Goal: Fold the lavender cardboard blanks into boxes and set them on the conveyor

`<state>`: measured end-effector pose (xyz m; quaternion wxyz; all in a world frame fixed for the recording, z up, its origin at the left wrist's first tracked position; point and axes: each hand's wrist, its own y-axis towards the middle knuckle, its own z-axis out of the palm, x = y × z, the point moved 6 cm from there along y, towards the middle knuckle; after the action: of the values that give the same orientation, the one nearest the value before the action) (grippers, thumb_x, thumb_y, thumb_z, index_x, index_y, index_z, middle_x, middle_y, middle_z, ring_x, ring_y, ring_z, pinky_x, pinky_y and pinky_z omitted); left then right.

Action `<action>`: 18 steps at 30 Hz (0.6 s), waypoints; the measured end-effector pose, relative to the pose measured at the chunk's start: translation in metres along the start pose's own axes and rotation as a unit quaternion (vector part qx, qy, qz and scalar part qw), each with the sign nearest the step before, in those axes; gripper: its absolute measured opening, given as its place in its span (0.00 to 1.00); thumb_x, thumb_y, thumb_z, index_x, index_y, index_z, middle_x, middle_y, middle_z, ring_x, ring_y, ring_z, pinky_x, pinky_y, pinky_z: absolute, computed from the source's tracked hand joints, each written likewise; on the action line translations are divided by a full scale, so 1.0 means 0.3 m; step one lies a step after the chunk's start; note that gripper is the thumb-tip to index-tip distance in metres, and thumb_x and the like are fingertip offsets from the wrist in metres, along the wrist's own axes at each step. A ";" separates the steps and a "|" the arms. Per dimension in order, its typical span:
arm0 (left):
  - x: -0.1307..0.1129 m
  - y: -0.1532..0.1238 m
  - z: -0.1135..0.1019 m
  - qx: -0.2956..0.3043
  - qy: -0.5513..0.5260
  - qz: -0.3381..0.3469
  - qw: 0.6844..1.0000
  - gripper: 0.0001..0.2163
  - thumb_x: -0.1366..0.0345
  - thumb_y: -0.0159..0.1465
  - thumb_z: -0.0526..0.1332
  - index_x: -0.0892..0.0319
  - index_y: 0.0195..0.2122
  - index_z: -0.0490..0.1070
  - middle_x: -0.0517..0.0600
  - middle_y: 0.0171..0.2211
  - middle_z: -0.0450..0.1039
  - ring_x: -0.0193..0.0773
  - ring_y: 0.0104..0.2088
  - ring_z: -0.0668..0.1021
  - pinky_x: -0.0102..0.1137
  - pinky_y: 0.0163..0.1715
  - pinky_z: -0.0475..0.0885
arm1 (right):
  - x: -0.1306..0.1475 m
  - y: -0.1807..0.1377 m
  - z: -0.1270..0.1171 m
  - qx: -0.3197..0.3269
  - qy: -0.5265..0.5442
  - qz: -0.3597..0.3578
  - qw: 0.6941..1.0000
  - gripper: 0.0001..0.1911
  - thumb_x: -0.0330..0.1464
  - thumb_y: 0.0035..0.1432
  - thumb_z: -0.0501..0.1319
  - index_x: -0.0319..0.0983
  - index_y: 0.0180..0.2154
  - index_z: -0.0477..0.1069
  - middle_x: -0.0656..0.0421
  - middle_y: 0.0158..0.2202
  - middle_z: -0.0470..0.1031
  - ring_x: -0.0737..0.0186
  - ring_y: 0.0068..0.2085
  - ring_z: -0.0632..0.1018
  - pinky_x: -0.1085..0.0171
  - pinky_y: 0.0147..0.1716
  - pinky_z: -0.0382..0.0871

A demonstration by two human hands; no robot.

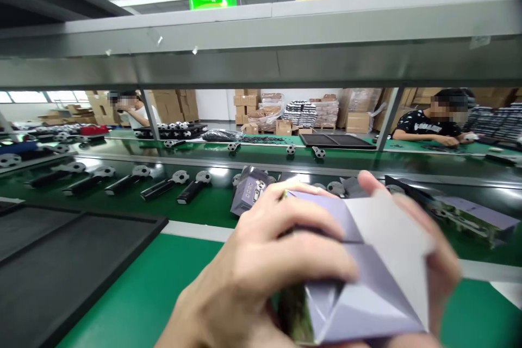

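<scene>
My left hand [261, 261] is wrapped round a purple cardboard box [359, 277], its fingers lying across the folded panels. On the far side of the box, my right hand [438, 261] grips its edge, partly hidden by a raised white flap [395, 234] and blurred. The box is held above the front edge of the green bench. Behind it, a purple printed box [247, 193] sits on the belt. To the right lies another purple box [477, 215] with a green printed side.
Black handheld items with football-patterned heads [196, 187] lie in a row on the green belt [122, 209]. A black tray [89, 261] rests at left. A grey shelf [261, 32] spans overhead, carrying bottles. Two people sit across the line, one at left, one at right [432, 119].
</scene>
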<state>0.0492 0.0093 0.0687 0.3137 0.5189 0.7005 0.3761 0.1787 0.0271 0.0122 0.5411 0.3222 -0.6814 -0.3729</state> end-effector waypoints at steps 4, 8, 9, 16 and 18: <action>0.046 -0.035 -0.020 0.003 -0.059 -0.110 0.992 0.38 0.61 0.51 0.76 0.53 0.58 0.56 0.51 0.58 0.64 0.42 0.67 0.60 0.30 0.66 0.63 | 0.018 -0.007 0.030 -0.002 0.052 -0.059 0.997 0.17 0.45 0.71 0.48 0.45 0.46 0.71 0.51 0.59 0.62 0.46 0.57 0.73 0.54 0.47 0.77; 0.010 -0.033 -0.023 0.065 -0.015 -0.152 0.986 0.42 0.51 0.56 0.72 0.51 0.66 0.49 0.51 0.61 0.62 0.43 0.69 0.58 0.33 0.69 0.60 | 0.011 -0.004 0.024 -0.033 0.018 -0.101 0.994 0.15 0.43 0.72 0.49 0.44 0.47 0.71 0.51 0.58 0.64 0.46 0.58 0.73 0.51 0.52 0.74; 0.004 -0.033 -0.029 0.095 0.017 -0.170 0.981 0.43 0.49 0.57 0.71 0.50 0.67 0.48 0.51 0.61 0.61 0.43 0.67 0.62 0.31 0.66 0.65 | 0.009 0.002 0.017 -0.032 0.021 -0.107 0.993 0.17 0.44 0.72 0.47 0.44 0.51 0.69 0.50 0.61 0.62 0.46 0.60 0.70 0.49 0.55 0.72; 0.141 -0.185 -0.287 -0.086 0.328 -0.200 0.919 0.37 0.51 0.59 0.70 0.42 0.64 0.52 0.48 0.66 0.52 0.52 0.68 0.59 0.48 0.69 0.60 | -0.046 0.073 -0.004 0.074 -0.137 -0.078 0.985 0.17 0.44 0.72 0.51 0.45 0.55 0.64 0.54 0.61 0.67 0.56 0.62 0.69 0.57 0.55 0.71; 0.281 -0.318 -0.315 -0.099 0.346 -0.284 0.889 0.32 0.54 0.66 0.63 0.49 0.66 0.48 0.54 0.70 0.41 0.55 0.71 0.49 0.54 0.70 0.53 | -0.085 0.084 0.003 0.118 -0.158 -0.026 0.980 0.12 0.42 0.71 0.51 0.47 0.50 0.67 0.59 0.54 0.74 0.57 0.55 0.76 0.55 0.50 0.74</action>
<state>-0.0984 0.0544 0.0325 0.1948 0.1010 0.8412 0.4943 0.1822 0.0617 0.0208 0.3745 0.3388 -0.7890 -0.3498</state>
